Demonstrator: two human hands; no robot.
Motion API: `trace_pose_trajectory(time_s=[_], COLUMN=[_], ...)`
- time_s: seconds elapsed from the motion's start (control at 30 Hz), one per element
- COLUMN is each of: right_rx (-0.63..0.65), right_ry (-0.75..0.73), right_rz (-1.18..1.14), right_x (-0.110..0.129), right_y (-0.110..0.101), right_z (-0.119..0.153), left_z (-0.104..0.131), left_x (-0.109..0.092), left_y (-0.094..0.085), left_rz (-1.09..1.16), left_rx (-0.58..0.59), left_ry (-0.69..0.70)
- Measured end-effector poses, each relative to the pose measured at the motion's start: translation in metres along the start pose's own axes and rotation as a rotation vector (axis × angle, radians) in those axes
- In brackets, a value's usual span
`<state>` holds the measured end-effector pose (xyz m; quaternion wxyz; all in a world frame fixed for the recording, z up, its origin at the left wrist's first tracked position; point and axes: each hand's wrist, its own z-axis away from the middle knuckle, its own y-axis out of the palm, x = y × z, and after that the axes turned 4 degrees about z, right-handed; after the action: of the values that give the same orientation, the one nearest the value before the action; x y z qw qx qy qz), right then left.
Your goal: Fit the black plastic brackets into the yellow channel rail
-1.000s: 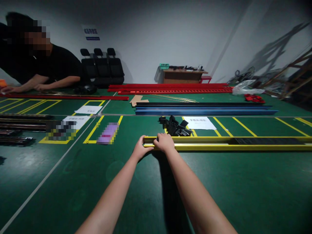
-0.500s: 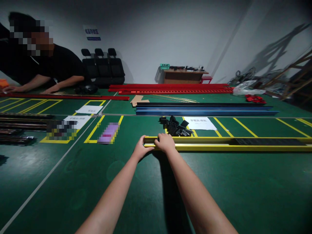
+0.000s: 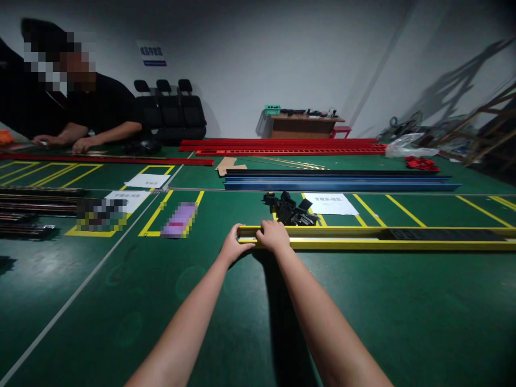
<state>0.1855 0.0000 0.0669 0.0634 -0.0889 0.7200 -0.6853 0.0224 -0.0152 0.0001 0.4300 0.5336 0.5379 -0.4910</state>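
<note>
A long yellow channel rail (image 3: pixel 363 245) lies across the green table (image 3: pixel 342 301) and runs out of view at the right. My left hand (image 3: pixel 236 246) grips its left end, thumb on the near side and fingers on the far side. Just right of it, my right hand (image 3: pixel 274 235) is closed over the rail's top, with the fingertips reaching into the channel. Whether those fingers pinch a small part is hidden. Farther right, a black slotted strip (image 3: pixel 443 235) sits inside the channel. Behind the rail is a heap of small black parts (image 3: pixel 288 208).
Blue and black rails (image 3: pixel 342 184) lie beyond my hands, with red rails (image 3: pixel 290 145) farther back. Paper labels (image 3: pixel 330 204) and a purple item (image 3: pixel 180 219) rest on the table. Dark rails (image 3: pixel 40 207) lie at left. A co-worker (image 3: pixel 108 102) leans over the far left.
My hands and the yellow rail hold the same place. At the far left, the co-worker's head and hands have shifted to the right.
</note>
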Motion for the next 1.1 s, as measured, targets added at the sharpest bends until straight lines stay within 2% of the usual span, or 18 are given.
trace_pose_trajectory(time_s=[0.4,0.63,1.1], right_rx=[0.052,0.006,0.051], right_ry=[-0.004,-0.001,0.014], right_rz=[0.013,-0.007,0.001], right_x=[0.0003,-0.0012,-0.0009], right_y=[-0.0022,0.0012,-0.0024], right_z=[-0.0013,-0.0009,-0.0003], left_z=[-0.0011,-0.0007,-0.0016], left_x=[0.0012,-0.0010,0.0007], left_y=[0.0000,0.0001,0.0003], left_rz=[0.015,0.056,0.052], left_rx=[0.005,0.010,-0.004], left_ry=[0.007,-0.001,0.001])
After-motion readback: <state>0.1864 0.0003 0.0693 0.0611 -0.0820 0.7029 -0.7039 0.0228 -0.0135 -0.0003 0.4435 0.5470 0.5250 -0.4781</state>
